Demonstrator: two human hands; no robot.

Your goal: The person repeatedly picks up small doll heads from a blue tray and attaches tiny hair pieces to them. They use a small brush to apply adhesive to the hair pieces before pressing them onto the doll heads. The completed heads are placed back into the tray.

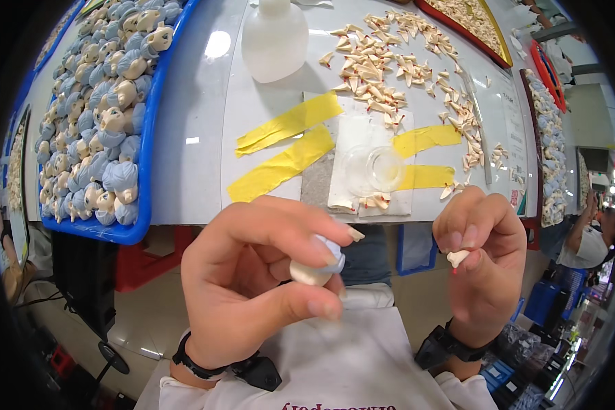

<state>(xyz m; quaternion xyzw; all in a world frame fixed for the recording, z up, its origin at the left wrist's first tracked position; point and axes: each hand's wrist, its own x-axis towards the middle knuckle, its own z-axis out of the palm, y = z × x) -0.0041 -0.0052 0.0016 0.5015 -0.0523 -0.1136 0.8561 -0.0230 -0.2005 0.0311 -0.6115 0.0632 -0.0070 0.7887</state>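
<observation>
My left hand (236, 266) is closed on a small doll head (311, 275) with pale blue hair, gripping it between thumb and fingers just off the table's front edge. The fingers cover much of the head. To its right, my right hand (488, 239) pinches a tiny cream-coloured piece (458, 258) with a red tip. The two hands are apart. Beyond them, a clear round dish (383, 171) stands on white paper (345, 147) on the table, with a few similar pieces at its near side.
A blue tray (147, 171) full of blue-haired doll heads stands at the left. Many loose cream pieces (372, 72) lie at the back right, near a translucent white bottle (275, 44). Yellow tape strips (280, 167) flank the paper. Another tray (502, 44) holds more pieces.
</observation>
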